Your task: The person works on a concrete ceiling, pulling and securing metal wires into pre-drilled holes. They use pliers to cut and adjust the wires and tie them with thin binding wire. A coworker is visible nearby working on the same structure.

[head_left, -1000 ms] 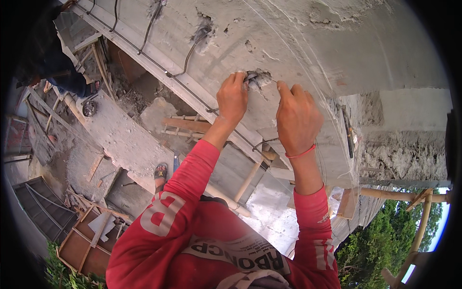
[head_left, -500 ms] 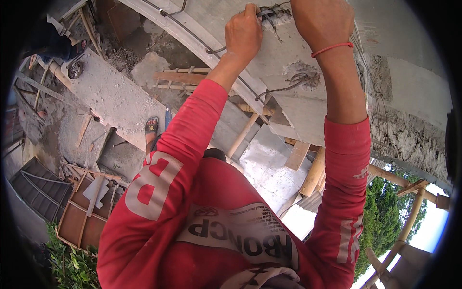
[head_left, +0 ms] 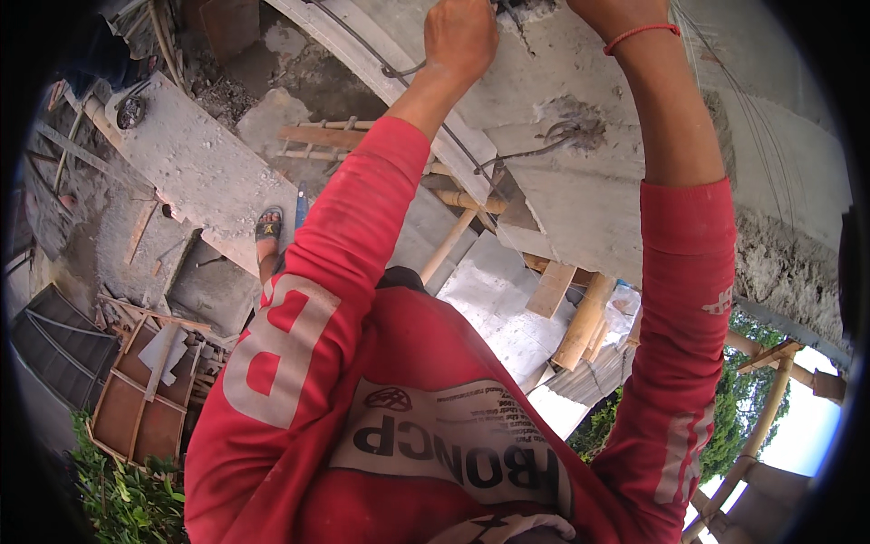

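My left hand (head_left: 460, 41) is closed in a fist at the top, beside a broken-out hollow in the grey concrete beam (head_left: 580, 213). What its fingers grip is hidden. A dark bent steel bar end (head_left: 517, 16) pokes out of that hollow, just right of the fist. My right hand (head_left: 623, 13), with a red cord on its wrist, is mostly cut off by the upper edge, so its fingers do not show. Thin wires (head_left: 748, 113) hang over the concrete to its right. Lower down, another bent bar (head_left: 535, 152) comes out of a second chipped hollow.
A long steel bar (head_left: 426, 118) runs along the beam's left edge. Far below, a rubble-strewn slab (head_left: 204, 168) carries a sandaled foot (head_left: 268, 225). Bamboo poles (head_left: 584, 322) and metal sheeting (head_left: 494, 295) lie beneath the beam. Another person's dark-clothed leg (head_left: 95, 54) is at upper left.
Both hands sit higher in the picture, and the right hand has slid mostly past the upper edge. My right forearm has shifted rightward. The view itself has shifted slightly.
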Demonstrator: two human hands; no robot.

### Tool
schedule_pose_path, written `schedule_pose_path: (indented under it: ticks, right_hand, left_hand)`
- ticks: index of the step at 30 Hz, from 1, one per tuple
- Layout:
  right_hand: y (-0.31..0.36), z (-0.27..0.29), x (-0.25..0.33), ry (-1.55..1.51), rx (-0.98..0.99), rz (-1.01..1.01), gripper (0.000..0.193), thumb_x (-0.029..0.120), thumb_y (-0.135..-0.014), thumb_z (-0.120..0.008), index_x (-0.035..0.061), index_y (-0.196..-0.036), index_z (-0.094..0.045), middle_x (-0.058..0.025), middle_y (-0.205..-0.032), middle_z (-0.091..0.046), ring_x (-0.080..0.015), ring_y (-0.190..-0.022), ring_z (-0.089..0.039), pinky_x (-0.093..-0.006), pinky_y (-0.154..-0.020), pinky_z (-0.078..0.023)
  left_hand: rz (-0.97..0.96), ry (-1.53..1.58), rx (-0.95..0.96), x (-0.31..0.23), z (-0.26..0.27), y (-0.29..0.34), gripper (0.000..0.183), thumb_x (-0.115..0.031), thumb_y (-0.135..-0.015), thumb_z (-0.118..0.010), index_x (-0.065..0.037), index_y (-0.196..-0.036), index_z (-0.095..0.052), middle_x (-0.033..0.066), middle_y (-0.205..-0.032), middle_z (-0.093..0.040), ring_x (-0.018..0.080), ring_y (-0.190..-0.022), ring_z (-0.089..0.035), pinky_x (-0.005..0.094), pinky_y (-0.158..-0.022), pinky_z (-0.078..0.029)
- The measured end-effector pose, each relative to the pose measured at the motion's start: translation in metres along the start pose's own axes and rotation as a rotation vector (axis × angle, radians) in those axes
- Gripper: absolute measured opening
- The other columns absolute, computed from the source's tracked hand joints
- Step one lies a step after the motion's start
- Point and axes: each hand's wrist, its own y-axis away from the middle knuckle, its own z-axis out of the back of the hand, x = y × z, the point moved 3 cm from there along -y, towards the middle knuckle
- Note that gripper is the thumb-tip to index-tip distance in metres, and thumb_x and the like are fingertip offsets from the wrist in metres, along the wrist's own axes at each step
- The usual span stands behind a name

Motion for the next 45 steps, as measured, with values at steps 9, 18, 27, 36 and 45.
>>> schedule_pose_path:
  ticks: [9,18,27,36,45]
  right_hand:
    - [0.023,-0.003,0.004,-0.215,0.055,-0.336,0.016,0.01,-0.086,-0.063,0.0037,-0.077,-0.074,-0.0222,-0.076,-0.072,-0.0415,-0.077,-0.075,-0.0521,-0.068,-0.058]
    - [0.039,-0.019,0.002,-0.38,0.054,-0.161,0.019,0.013,-0.094,-0.059,0.0037,-0.087,-0.075,-0.0217,-0.084,-0.073,-0.0422,-0.081,-0.073,-0.054,-0.071,-0.056]
    - [0.041,-0.018,0.007,-0.392,-0.07,-0.107,0.015,0.015,-0.091,-0.062,0.0078,-0.092,-0.075,-0.0176,-0.087,-0.069,-0.0383,-0.087,-0.071,-0.0502,-0.075,-0.056]
    - [0.022,-0.03,0.007,-0.284,-0.188,0.016,0.004,0.01,-0.083,-0.07,0.0093,-0.086,-0.072,-0.0147,-0.083,-0.069,-0.0343,-0.083,-0.072,-0.0471,-0.071,-0.057]
    - [0.029,-0.034,0.017,-0.258,-0.04,-0.219,0.005,0.007,-0.088,-0.066,0.0069,-0.084,-0.07,-0.0193,-0.082,-0.074,-0.0392,-0.08,-0.075,-0.0509,-0.067,-0.059]
  left_hand:
    - [-0.08,0.052,-0.063,0.002,0.011,0.002,0.015,-0.005,-0.094,-0.062,-0.007,-0.108,-0.068,0.0208,-0.09,-0.072,0.0426,-0.086,-0.071,0.0548,-0.074,-0.055]
    - [-0.1,0.055,-0.043,-0.004,0.011,0.004,0.023,-0.004,-0.094,-0.061,-0.011,-0.113,-0.071,0.0166,-0.095,-0.07,0.04,-0.091,-0.071,0.0522,-0.077,-0.056]
    - [-0.091,-0.005,-0.027,-0.004,0.008,0.006,0.021,-0.005,-0.096,-0.06,-0.013,-0.113,-0.068,0.0159,-0.09,-0.069,0.0399,-0.086,-0.07,0.0526,-0.073,-0.055]
    - [-0.134,-0.007,-0.058,0.002,0.005,0.006,0.018,-0.004,-0.096,-0.059,-0.009,-0.112,-0.066,0.0192,-0.088,-0.07,0.0424,-0.083,-0.07,0.0534,-0.07,-0.054]
    - [-0.133,0.034,-0.106,0.0,0.008,0.006,0.019,-0.004,-0.095,-0.062,-0.008,-0.113,-0.067,0.0208,-0.091,-0.072,0.0424,-0.085,-0.072,0.0535,-0.071,-0.055]
